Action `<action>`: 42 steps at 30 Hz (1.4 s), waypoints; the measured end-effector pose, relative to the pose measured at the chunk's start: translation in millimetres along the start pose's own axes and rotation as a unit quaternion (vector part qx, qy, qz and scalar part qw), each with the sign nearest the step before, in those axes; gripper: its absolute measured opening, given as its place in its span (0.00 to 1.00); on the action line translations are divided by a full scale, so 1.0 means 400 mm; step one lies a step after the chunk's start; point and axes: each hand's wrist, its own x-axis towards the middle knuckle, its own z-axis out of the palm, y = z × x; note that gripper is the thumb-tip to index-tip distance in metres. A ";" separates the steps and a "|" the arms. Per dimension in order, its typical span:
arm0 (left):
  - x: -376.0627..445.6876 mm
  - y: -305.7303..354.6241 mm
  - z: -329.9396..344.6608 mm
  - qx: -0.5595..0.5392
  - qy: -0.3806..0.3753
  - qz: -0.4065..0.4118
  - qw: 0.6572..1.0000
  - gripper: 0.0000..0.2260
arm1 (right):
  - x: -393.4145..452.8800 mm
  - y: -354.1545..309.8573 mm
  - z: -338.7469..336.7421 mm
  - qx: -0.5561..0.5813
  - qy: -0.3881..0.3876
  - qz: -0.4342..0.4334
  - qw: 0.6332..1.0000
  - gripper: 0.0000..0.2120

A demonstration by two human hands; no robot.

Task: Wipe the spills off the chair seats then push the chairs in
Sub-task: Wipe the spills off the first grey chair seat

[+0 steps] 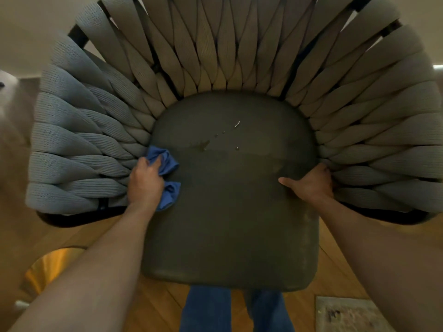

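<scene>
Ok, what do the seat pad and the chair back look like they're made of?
The seat pad looks like smooth dark leather or vinyl: droplets bead on its faintly shiny surface. The chair back looks like thick woven grey rope or knitted fabric straps, ribbed and matte, wrapped over a dark frame, probably metal.
</scene>
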 end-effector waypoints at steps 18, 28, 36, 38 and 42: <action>-0.055 0.346 0.048 -0.193 -0.015 0.006 0.981 0.16 | 0.027 -0.028 -0.063 0.272 -0.066 0.108 0.954 0.52; -0.183 0.741 0.162 -0.221 -0.129 0.213 0.943 0.16 | 0.077 0.020 -0.072 0.361 -0.140 0.104 0.916 0.50; -0.144 0.681 0.136 -0.124 -0.118 0.242 0.955 0.15 | 0.066 0.001 -0.060 0.231 -0.098 0.065 0.966 0.47; -0.115 0.623 0.121 -0.111 -0.114 0.228 0.961 0.15 | 0.061 -0.003 -0.055 0.170 -0.074 0.056 0.981 0.48; -0.046 0.458 0.081 -0.076 -0.093 0.183 0.976 0.15 | 0.045 -0.020 -0.037 0.126 -0.053 0.042 0.990 0.61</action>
